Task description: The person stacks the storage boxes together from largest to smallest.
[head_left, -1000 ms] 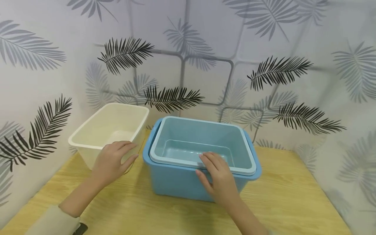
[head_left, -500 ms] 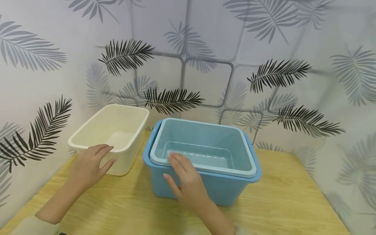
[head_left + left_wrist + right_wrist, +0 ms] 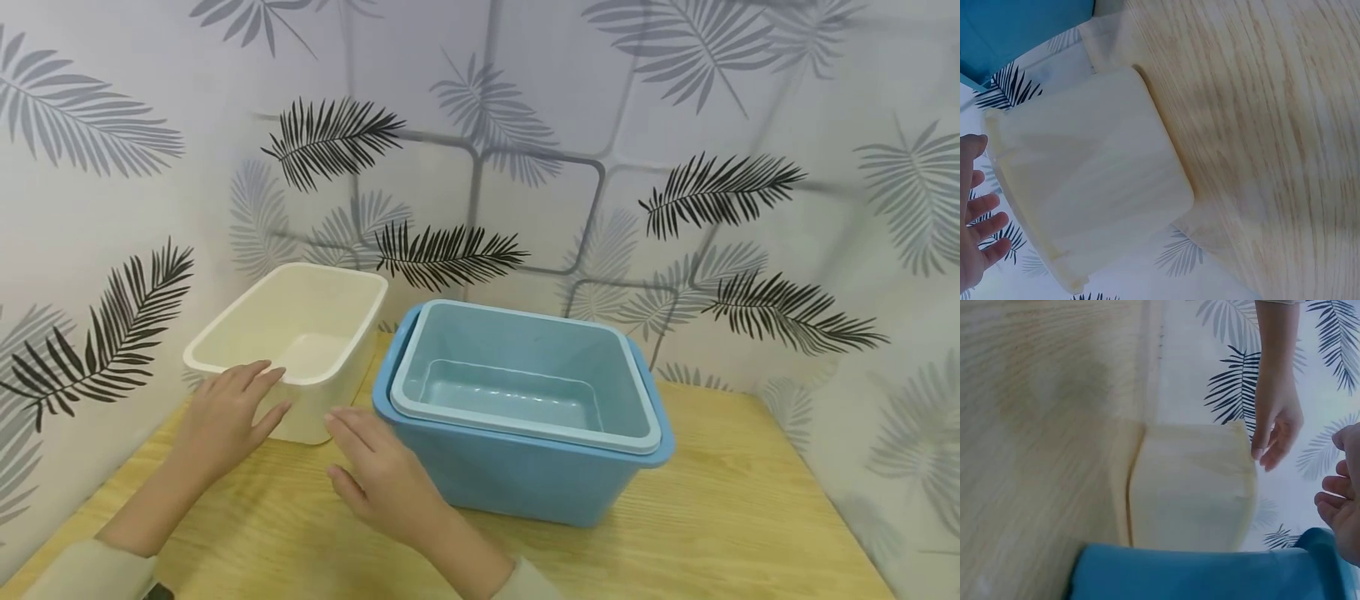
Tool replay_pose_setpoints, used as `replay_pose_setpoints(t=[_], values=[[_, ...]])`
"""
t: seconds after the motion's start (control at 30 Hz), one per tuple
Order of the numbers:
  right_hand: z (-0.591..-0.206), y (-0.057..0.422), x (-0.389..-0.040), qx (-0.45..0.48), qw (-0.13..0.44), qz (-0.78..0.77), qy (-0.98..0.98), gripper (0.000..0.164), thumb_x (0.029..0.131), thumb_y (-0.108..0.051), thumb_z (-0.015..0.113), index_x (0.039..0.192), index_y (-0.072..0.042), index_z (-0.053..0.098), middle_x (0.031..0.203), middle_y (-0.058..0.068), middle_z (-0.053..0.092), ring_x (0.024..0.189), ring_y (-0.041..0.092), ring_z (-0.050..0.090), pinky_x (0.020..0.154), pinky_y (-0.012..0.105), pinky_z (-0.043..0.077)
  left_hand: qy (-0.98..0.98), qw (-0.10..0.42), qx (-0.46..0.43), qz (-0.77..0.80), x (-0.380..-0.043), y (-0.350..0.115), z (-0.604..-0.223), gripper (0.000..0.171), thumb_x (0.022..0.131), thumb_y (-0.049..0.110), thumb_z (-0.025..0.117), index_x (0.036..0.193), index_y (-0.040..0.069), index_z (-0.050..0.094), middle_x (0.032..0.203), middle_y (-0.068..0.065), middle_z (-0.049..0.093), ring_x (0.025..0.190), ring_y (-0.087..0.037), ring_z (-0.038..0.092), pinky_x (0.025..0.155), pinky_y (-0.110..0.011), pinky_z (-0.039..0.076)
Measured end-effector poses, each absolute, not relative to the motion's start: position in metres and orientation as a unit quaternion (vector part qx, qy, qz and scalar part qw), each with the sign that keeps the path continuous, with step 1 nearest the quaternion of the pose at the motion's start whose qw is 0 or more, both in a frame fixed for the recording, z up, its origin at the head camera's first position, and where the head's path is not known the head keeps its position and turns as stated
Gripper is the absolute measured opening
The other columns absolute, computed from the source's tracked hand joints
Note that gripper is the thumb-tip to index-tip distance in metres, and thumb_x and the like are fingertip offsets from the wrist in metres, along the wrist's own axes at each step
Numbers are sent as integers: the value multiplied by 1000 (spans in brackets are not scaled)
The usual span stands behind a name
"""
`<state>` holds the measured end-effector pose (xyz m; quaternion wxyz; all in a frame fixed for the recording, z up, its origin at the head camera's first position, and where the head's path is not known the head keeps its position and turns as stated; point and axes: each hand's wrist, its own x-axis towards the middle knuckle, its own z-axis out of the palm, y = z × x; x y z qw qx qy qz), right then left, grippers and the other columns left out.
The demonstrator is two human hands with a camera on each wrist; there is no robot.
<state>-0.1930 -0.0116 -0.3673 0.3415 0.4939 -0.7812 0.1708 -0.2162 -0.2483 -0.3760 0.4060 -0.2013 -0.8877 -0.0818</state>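
Observation:
A cream plastic bin [image 3: 315,304] stands at the left of the table. My left hand [image 3: 225,421] hovers at its front rim with loosely bent fingers and holds nothing; the left wrist view shows a gap between fingers and rim. To the right, a light blue bin [image 3: 525,342] sits nested inside a larger blue bin [image 3: 540,479], slightly tilted. My right hand [image 3: 390,475] is in front of the blue bin's left end, between the two bins, fingers relaxed. In the right wrist view this hand [image 3: 1344,494] grips nothing and appears above the blue bin's rim.
The bins rest on a light wood-grain table [image 3: 720,492]. Behind and on both sides rise white walls [image 3: 525,208] with grey and black leaf patterns. Table surface extends in front of and to the right of the blue bins.
My right hand has moved left, off the light blue bin's front rim. My left hand has shifted left from the cream bin's right front corner along its front. The bins have stayed in place.

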Motion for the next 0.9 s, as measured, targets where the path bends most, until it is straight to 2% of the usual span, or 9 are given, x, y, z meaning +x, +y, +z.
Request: replay_pose_setpoints(t=[0.1, 0.2, 0.23, 0.3, 0.4, 0.53, 0.63, 0.77, 0.9], values=[[-371, -22, -198, 486, 272, 126, -821, 52, 92, -22, 57, 136, 1, 41, 137, 13, 48, 131, 25, 43, 108, 29, 36, -885, 412, -206, -73, -219, -248, -379, 52, 95, 45, 43, 109, -2, 60, 108, -24, 62, 95, -42, 59, 76, -54, 45], [-373, -30, -204, 469, 208, 99, -853, 57, 95, -25, 50, 142, 1, 31, 145, 15, 38, 137, 28, 34, 111, 33, 31, -879, 423, -211, -61, -222, -247, -381, 74, 96, 57, 16, 107, -2, 61, 106, -24, 63, 93, -41, 60, 74, -53, 46], [-374, -33, -207, 462, 197, 99, -859, 58, 95, -25, 50, 142, 2, 30, 146, 16, 36, 137, 28, 33, 112, 34, 31, -879, 423, -212, -59, -222, -247, -382, 77, 95, 57, 13, 107, -2, 61, 106, -24, 63, 93, -41, 60, 74, -53, 46], [-375, -38, -212, 446, 183, 109, -869, 60, 95, -25, 50, 143, 3, 27, 147, 16, 34, 138, 29, 32, 112, 34, 30, -879, 422, -214, -57, -223, -246, -383, 75, 96, 57, 16, 108, -2, 61, 106, -23, 63, 94, -40, 60, 74, -53, 47], [-376, -45, -220, 424, 163, 132, -881, 62, 95, -25, 50, 144, 3, 24, 149, 17, 29, 139, 30, 28, 113, 36, 28, -884, 411, -215, -55, -223, -244, -384, 55, 96, 47, 41, 111, -2, 61, 108, -22, 63, 97, -40, 59, 76, -53, 47], [-377, -52, -229, 397, 117, 188, -891, 63, 95, -23, 51, 145, 3, 22, 152, 19, 22, 142, 32, 19, 115, 38, 24, -889, 403, -211, -50, -223, -242, -384, 42, 80, 25, 66, 112, -2, 61, 106, -21, 64, 98, -38, 59, 76, -52, 48], [-377, -54, -233, 385, 89, 230, -890, 64, 94, -19, 52, 145, 4, 22, 152, 22, 20, 142, 35, 15, 115, 41, 23, -889, 404, -211, -49, -222, -242, -385, 42, 77, 22, 67, 111, -1, 62, 103, -20, 65, 96, -38, 59, 73, -51, 48], [-379, -57, -235, 375, 85, 231, -894, 64, 93, -20, 53, 145, 3, 23, 152, 22, 20, 142, 37, 15, 115, 43, 22, -888, 403, -214, -53, -220, -243, -387, 39, 87, 31, 56, 111, 0, 62, 102, -21, 64, 95, -39, 59, 74, -51, 48], [-380, -60, -234, 363, 99, 188, -907, 63, 93, -27, 54, 145, -3, 26, 152, 18, 22, 142, 34, 18, 114, 39, 25, -886, 405, -213, -71, -218, -244, -389, 48, 96, 42, 40, 110, 2, 62, 103, -21, 64, 96, -40, 58, 76, -54, 46]])
